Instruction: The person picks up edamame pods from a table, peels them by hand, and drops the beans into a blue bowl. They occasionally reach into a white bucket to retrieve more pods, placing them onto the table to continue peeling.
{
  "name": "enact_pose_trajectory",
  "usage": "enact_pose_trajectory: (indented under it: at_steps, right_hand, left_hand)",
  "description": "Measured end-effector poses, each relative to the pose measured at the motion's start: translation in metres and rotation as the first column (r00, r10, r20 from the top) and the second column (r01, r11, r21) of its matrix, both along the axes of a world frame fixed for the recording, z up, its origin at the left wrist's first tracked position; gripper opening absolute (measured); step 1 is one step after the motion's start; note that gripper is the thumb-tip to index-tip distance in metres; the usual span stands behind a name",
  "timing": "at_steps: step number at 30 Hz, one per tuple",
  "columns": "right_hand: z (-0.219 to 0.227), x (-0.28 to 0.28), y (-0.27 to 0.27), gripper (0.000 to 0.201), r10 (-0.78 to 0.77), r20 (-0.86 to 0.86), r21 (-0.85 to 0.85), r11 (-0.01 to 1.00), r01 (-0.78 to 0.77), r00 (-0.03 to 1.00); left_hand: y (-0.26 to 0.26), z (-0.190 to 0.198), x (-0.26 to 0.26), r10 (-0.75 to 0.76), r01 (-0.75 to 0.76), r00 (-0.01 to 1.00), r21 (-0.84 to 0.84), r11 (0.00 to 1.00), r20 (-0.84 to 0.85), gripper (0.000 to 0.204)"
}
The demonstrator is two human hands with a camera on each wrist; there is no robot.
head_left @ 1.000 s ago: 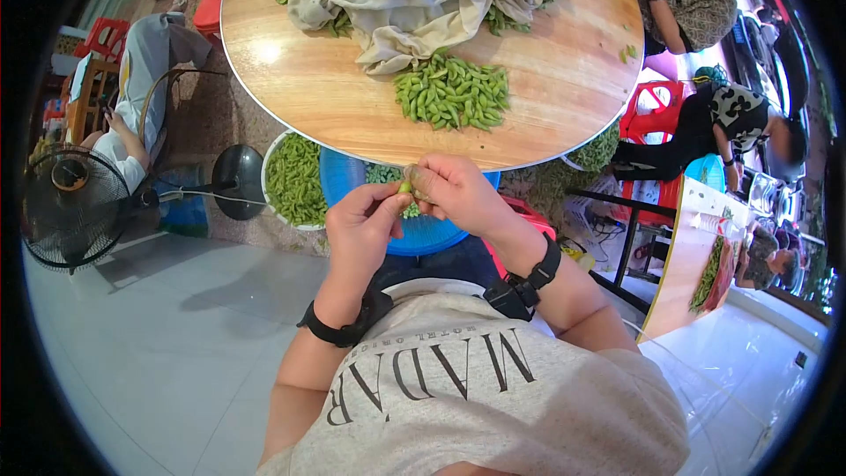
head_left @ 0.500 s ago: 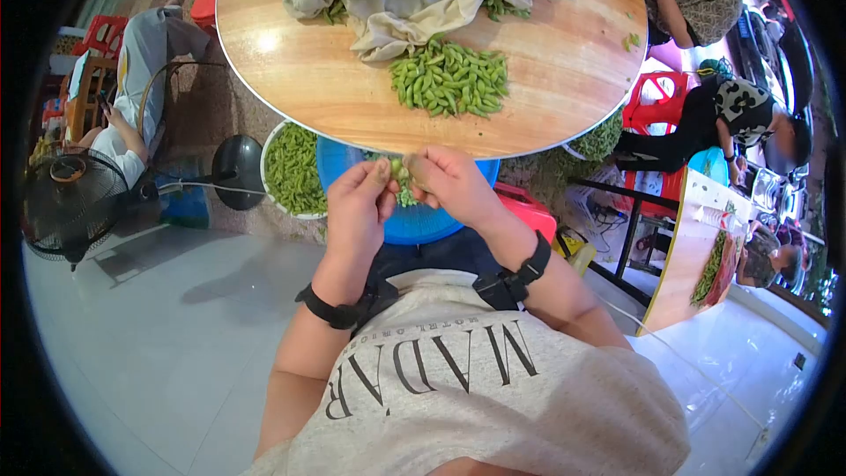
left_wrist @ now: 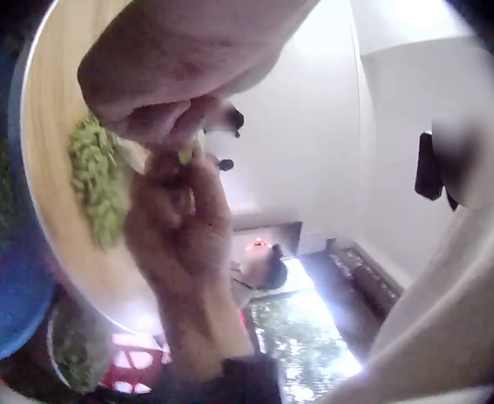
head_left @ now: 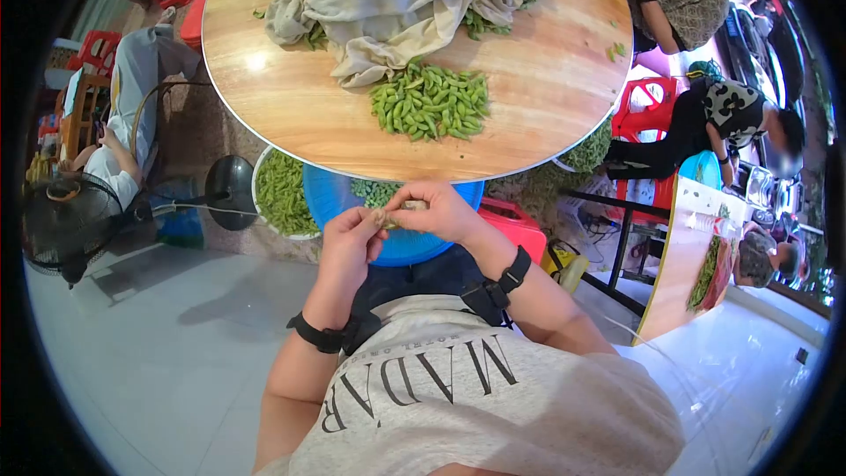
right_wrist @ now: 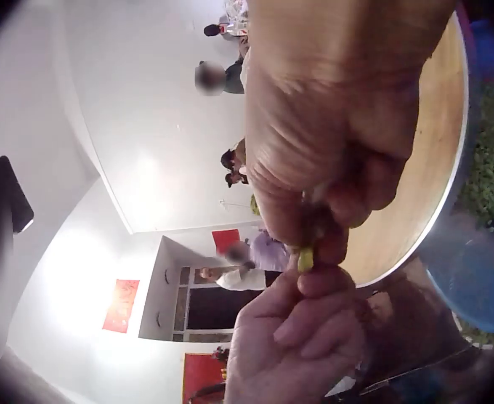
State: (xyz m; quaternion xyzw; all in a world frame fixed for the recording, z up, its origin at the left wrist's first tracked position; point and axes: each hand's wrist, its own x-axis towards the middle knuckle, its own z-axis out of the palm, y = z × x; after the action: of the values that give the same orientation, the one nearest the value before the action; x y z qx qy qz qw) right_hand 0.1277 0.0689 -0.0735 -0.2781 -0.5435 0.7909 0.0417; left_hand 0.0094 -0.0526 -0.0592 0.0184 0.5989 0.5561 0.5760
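Note:
Over the blue basin [head_left: 328, 196] my two hands meet, fingertips together. A small yellow-green soybean pod [right_wrist: 305, 259] shows between them in the right wrist view, mostly covered by the fingers. My left hand [head_left: 346, 242] pinches one end of it with thumb and forefinger. The right hand [head_left: 441, 211], its fingers curled, pinches the other end. Shelled green beans [head_left: 374, 191] lie in the basin below. On the round wooden table [head_left: 291, 128], just beyond the hands, is a heap of green soybean pods [head_left: 430, 104].
A beige cloth [head_left: 388, 0] covers more pods on the table. Left of the basin stands a white-rimmed tub of pods [head_left: 284, 194], with a floor fan [head_left: 70, 220] farther left. A red stool [head_left: 511, 234] is at the right. Other people sit around.
Half a second ago the hands were slightly apart with green between them; now their fingertips are together again. The head view has shifted, so table and basin appear lower and farther left.

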Motion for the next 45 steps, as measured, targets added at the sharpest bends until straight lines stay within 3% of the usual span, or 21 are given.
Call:
enact_pose_trajectory:
  at_steps: [3,4,6,9,12,15,18,21,24,27,30,34,36,37,42,45]
  right_hand:
    - [-0.039,0.005,-0.003,0.017,0.038,0.134,0.217,0.974,-0.067,0.99]
    - [-0.054,0.008,-0.003,0.018,0.059,0.171,0.441,0.888,-0.129,0.984]
    - [-0.074,0.013,-0.001,0.022,0.066,0.249,0.791,0.561,-0.242,0.966]
    - [-0.061,-0.009,0.024,0.024,-0.108,0.362,0.805,0.537,-0.252,0.926]
    - [-0.074,-0.045,0.052,0.025,-0.311,0.339,0.879,0.442,-0.181,0.888]
    - [-0.1,-0.063,0.065,0.025,-0.28,0.363,0.902,0.346,-0.259,0.889]
    - [-0.094,-0.053,0.078,0.025,-0.25,0.404,0.865,0.416,-0.279,0.88]
    - [-0.07,-0.033,0.092,0.022,-0.23,0.259,0.663,0.749,0.001,0.938]
    - [-0.063,-0.02,0.095,0.02,-0.191,0.296,0.409,0.911,0.056,0.936]
    - [-0.034,-0.013,0.086,0.019,-0.185,0.318,0.374,0.926,0.056,0.93]
    - [-0.026,-0.004,0.068,0.019,-0.236,0.163,0.588,0.803,0.098,0.958]
    - [-0.023,0.006,0.066,0.018,-0.12,-0.074,0.708,0.693,0.137,0.99]
    - [-0.004,0.012,0.074,0.023,-0.197,0.053,0.336,0.927,0.168,0.979]
    - [0.005,0.013,0.076,0.025,-0.21,0.124,0.122,0.973,0.195,0.97]
    - [0.028,0.007,0.066,0.039,-0.075,0.068,-0.067,0.995,0.079,0.995]
    - [0.038,0.001,0.055,0.043,-0.018,0.047,-0.089,0.996,0.023,0.999]
  left_hand:
    - [-0.012,-0.026,-0.011,0.01,-0.043,0.939,-0.088,0.995,-0.343,0.008]
    - [-0.02,-0.038,-0.021,0.021,-0.079,0.899,-0.113,0.99,-0.437,0.008]
    - [-0.039,-0.066,-0.048,-0.002,-0.139,0.874,-0.253,0.957,-0.487,0.016]
    - [-0.061,-0.093,-0.073,0.003,-0.268,0.742,-0.292,0.918,-0.671,0.025]
    - [-0.057,-0.084,-0.076,-0.036,-0.24,0.794,-0.367,0.899,-0.606,0.031]
    - [-0.031,-0.056,-0.064,-0.033,-0.183,0.833,-0.331,0.926,-0.552,0.028]
    - [-0.011,-0.049,-0.039,0.064,-0.17,0.903,-0.215,0.962,-0.425,0.027]
    - [0.024,-0.032,-0.024,0.06,-0.103,0.958,-0.143,0.984,-0.282,0.024]
    - [0.063,-0.031,-0.006,0.092,-0.096,0.994,-0.062,0.993,-0.063,0.025]
    - [0.093,-0.035,0.004,0.146,-0.145,0.989,-0.027,0.989,0.011,0.024]
    - [0.104,-0.031,0.007,0.148,-0.148,0.989,0.0,0.989,0.025,0.021]
    - [0.1,-0.012,0.007,0.127,-0.125,0.992,0.072,0.99,-0.021,0.018]
    - [0.092,0.003,0.006,0.115,-0.105,0.991,0.131,0.986,-0.073,0.017]
    - [0.089,0.006,0.007,0.104,-0.085,0.985,0.139,0.987,-0.137,0.016]
    - [0.068,0.026,0.015,0.059,-0.003,0.929,0.152,0.988,-0.366,0.013]
    - [0.053,0.025,0.016,0.031,0.074,0.829,0.165,0.984,-0.558,0.012]
